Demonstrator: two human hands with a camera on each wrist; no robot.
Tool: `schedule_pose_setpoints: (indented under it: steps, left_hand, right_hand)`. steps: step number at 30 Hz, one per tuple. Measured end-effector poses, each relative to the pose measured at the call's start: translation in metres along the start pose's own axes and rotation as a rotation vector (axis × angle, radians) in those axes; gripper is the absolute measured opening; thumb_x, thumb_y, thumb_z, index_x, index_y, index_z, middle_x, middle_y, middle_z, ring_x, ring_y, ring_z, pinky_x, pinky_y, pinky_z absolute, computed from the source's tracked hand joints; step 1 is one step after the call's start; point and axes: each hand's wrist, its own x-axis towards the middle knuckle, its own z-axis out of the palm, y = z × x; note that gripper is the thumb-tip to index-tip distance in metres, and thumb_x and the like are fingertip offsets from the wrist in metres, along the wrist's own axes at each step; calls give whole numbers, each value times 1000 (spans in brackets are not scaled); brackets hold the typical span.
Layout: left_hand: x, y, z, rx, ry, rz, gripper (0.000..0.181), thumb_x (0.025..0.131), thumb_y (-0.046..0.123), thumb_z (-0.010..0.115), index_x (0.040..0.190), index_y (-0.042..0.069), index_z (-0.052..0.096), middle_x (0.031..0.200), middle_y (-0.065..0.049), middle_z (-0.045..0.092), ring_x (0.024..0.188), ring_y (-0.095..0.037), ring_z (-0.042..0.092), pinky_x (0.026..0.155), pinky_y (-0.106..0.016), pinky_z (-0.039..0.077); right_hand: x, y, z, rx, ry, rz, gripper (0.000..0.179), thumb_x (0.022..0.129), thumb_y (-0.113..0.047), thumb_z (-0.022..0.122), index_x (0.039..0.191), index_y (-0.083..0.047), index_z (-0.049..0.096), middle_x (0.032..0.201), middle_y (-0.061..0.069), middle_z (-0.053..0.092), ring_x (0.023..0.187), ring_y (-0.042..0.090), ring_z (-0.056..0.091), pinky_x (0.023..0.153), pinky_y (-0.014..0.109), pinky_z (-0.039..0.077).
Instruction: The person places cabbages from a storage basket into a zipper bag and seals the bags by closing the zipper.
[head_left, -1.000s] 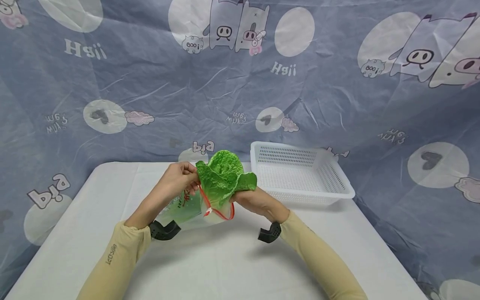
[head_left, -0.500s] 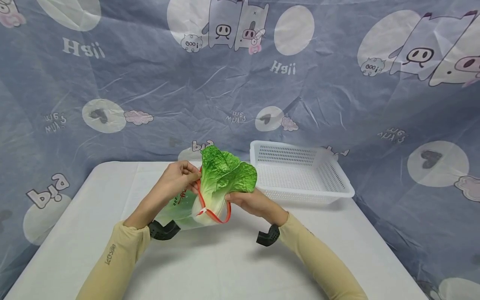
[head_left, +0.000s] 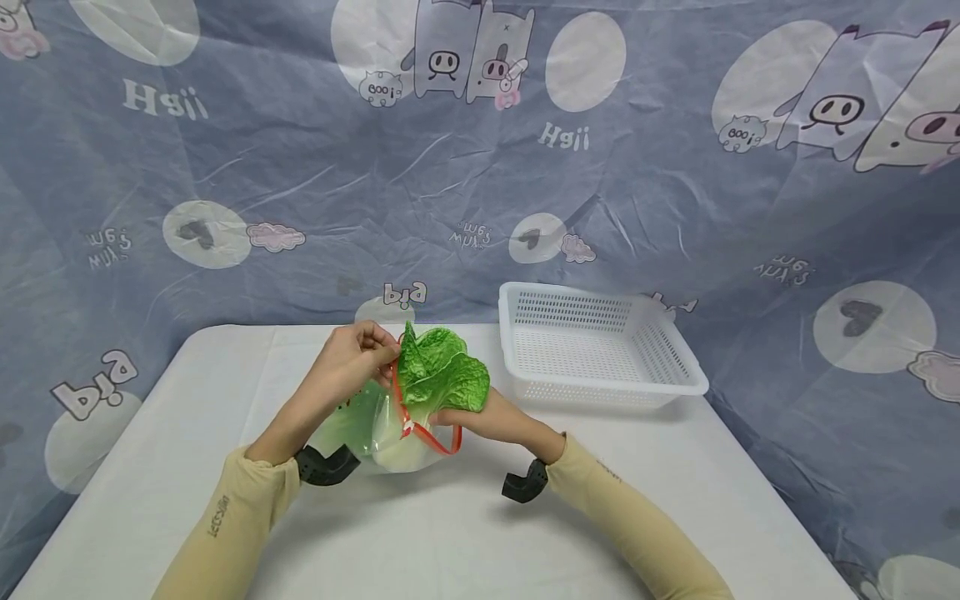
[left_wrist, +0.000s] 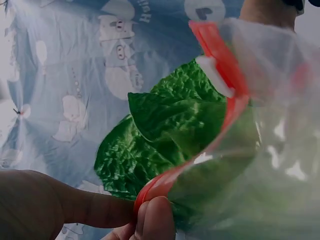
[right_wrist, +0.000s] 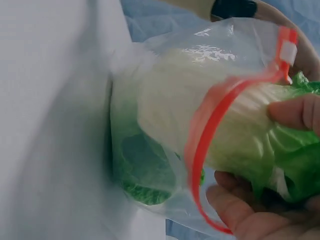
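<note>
A clear zip bag [head_left: 382,433] with a red rim and a white slider stands tilted over the table, its mouth facing up and right. My left hand [head_left: 348,358] pinches the red rim between thumb and fingertips, as the left wrist view shows. A Chinese cabbage [head_left: 446,375] with green leaves and a pale base sits partly inside the bag, leaves sticking out. My right hand [head_left: 487,417] grips it near the mouth, thumb on its pale part in the right wrist view. Through the film in that view, another green leafy piece [right_wrist: 145,175] shows deeper in the bag.
A white perforated plastic basket [head_left: 600,342] stands at the back right of the white table [head_left: 465,533]. A blue-grey patterned cloth [head_left: 337,167] hangs behind the table. Each wrist carries a black camera mount.
The right hand has moved left and down, and the cabbage has gone base first deeper into the bag. Over the second it tilted, then sank. The left hand stays on the rim.
</note>
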Motion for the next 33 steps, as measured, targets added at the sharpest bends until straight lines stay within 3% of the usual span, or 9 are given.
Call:
schedule_pose_setpoints:
  steps: [7, 16, 21, 27, 33]
  left_hand:
    - [-2, 2, 2, 48, -7, 38, 13, 93, 13, 61, 99, 1, 60, 73, -8, 65, 59, -19, 64, 62, -36, 55]
    - [-9, 4, 10, 133, -73, 87, 11, 92, 15, 61, 94, 4, 61, 75, -7, 65, 60, -25, 64, 62, -42, 54]
    - [-8, 4, 10, 152, -51, 60, 10, 91, 16, 60, 93, 7, 63, 78, -7, 65, 58, -22, 63, 58, -38, 52]
    - [-3, -1, 9, 155, -77, 24, 12, 91, 15, 58, 96, 6, 63, 78, -8, 65, 59, -22, 64, 56, -38, 52]
    - [1, -6, 16, 132, -63, 50, 10, 92, 13, 60, 94, 3, 62, 79, -9, 65, 58, -19, 64, 59, -38, 55]
  right_hand:
    - [3, 3, 11, -38, -21, 22, 52, 87, -16, 66, 135, -11, 46, 124, 4, 58, 112, 12, 56, 99, 28, 45]
    - [11, 9, 17, -141, -20, 157, 43, 85, -22, 67, 124, -6, 56, 108, 4, 65, 93, 8, 58, 84, 24, 49]
    - [13, 15, 21, -108, 23, 174, 47, 84, -26, 69, 125, -7, 55, 110, 3, 65, 94, 9, 59, 84, 27, 50]
    - [10, 21, 25, -64, 99, 215, 50, 87, -38, 66, 127, -12, 54, 115, 2, 64, 101, 12, 61, 87, 32, 50]
    - [10, 23, 29, -123, 101, 193, 51, 91, -37, 62, 133, -10, 51, 119, 5, 65, 104, 13, 61, 87, 32, 50]
